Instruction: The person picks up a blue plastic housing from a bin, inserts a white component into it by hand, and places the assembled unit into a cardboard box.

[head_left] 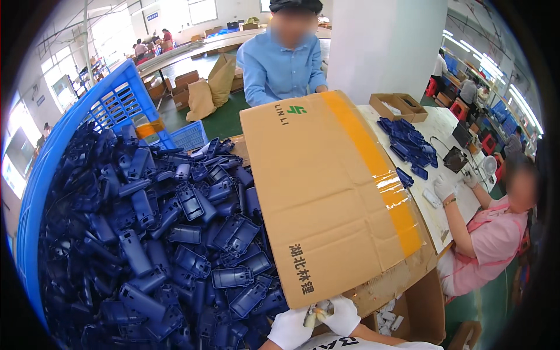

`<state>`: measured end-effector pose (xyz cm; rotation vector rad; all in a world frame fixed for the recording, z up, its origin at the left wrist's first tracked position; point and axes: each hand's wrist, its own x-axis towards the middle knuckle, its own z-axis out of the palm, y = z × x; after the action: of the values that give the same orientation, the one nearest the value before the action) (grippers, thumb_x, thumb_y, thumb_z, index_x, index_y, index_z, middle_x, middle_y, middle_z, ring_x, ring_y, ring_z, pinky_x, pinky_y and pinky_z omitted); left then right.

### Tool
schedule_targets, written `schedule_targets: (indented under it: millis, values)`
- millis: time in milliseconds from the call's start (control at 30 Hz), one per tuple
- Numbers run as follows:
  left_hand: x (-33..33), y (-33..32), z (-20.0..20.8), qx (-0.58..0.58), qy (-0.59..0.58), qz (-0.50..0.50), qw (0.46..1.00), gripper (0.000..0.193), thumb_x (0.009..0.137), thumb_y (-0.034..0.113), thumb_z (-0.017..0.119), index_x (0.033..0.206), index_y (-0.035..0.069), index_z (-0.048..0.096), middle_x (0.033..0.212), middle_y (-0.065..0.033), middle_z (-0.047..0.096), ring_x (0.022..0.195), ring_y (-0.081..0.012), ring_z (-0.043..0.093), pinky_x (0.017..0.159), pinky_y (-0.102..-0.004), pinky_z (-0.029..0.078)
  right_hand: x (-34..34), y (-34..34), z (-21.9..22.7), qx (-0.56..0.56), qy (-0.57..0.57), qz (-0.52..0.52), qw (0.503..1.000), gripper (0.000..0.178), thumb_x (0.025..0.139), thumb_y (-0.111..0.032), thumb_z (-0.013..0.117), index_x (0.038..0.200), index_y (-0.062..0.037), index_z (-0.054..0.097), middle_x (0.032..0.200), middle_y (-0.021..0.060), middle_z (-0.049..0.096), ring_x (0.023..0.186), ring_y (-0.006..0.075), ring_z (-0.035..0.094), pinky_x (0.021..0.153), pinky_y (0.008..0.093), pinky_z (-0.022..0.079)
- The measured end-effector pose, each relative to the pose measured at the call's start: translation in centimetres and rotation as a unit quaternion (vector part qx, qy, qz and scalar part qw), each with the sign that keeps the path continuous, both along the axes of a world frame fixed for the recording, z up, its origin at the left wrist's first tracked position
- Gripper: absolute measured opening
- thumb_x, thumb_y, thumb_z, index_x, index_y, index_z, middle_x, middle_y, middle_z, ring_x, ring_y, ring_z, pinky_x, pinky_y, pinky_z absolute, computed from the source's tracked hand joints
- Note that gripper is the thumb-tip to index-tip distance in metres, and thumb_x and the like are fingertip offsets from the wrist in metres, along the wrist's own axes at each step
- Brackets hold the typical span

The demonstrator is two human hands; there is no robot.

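My left hand (291,328) and my right hand (342,316), both in white gloves with bare fingertips, meet close to my body at the lower edge. Their fingers are closed and pinched together at one spot; whatever they grip there is too small to make out. Just beyond them lies the near edge of a large brown cardboard box (326,192) with a strip of orange tape. To the left of my hands is a big heap of dark blue plastic housings (192,204), piled in a blue plastic crate (32,233).
A person in a blue shirt (279,64) stands behind the cardboard box. On the right, a gloved person in pink (496,233) works at a white table (429,210) holding more blue housings (408,143). An open carton (417,306) with white pieces stands right of my hands.
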<state>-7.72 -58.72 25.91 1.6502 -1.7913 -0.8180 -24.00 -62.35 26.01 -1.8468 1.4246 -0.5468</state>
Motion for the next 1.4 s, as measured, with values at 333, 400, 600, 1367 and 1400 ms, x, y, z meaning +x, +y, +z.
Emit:
schedule_targets:
  millis: [333,400,600,1367,1400]
  values:
    - [0.0,-0.4,1.3,0.033,-0.005,-0.001,0.999,0.025,0.09,0.028,0.053,0.105,0.012,0.066,0.095,-0.0186,0.067,0.082,-0.0383,0.065,0.073,-0.0471,0.054,-0.6,-0.8,-0.5,0.126,-0.083,0.002,0.989,0.033,0.079,-0.021,0.071,0.107,-0.0045,0.066,0.094,0.0165,0.07,0.082,0.0319,0.068,0.072,0.0354,0.054]
    - [0.1,-0.6,1.3,0.028,-0.018,-0.006,0.999,0.024,0.09,0.028,0.053,0.104,0.012,0.066,0.095,-0.0184,0.067,0.082,-0.0384,0.065,0.073,-0.0471,0.054,-0.4,-0.8,0.2,0.145,-0.068,0.0,0.987,0.033,0.079,-0.021,0.071,0.108,-0.0044,0.066,0.094,0.0167,0.07,0.083,0.032,0.068,0.073,0.0357,0.054]
    - [0.1,-0.5,0.1,0.094,-0.02,-0.078,0.992,0.027,0.09,0.029,0.054,0.109,0.013,0.064,0.1,-0.0178,0.067,0.088,-0.0391,0.064,0.076,-0.0458,0.053,-1.6,-0.7,-1.1,0.117,-0.018,0.045,0.992,0.029,0.079,-0.026,0.072,0.098,-0.0046,0.069,0.079,0.0164,0.069,0.07,0.0269,0.067,0.064,0.0363,0.053]
    - [0.2,-0.1,-3.5,0.044,0.444,-0.027,0.894,0.064,0.104,0.043,0.016,0.13,-0.006,0.047,0.128,-0.0232,0.055,0.115,-0.0295,0.058,0.095,-0.0364,0.052,-2.2,-0.5,-1.4,0.006,-0.024,-0.033,0.999,0.022,0.077,-0.026,0.072,0.093,-0.0106,0.071,0.083,0.0139,0.069,0.077,0.0344,0.066,0.069,0.0436,0.053]
    - [0.3,-0.1,-3.4,0.036,0.42,-0.032,0.906,0.062,0.103,0.042,0.017,0.129,-0.005,0.048,0.126,-0.0228,0.056,0.113,-0.0295,0.058,0.094,-0.0368,0.052,-2.4,-0.4,-1.5,0.006,-0.024,-0.034,0.999,0.022,0.077,-0.026,0.072,0.093,-0.0106,0.071,0.083,0.0139,0.069,0.077,0.0344,0.066,0.069,0.0436,0.053]
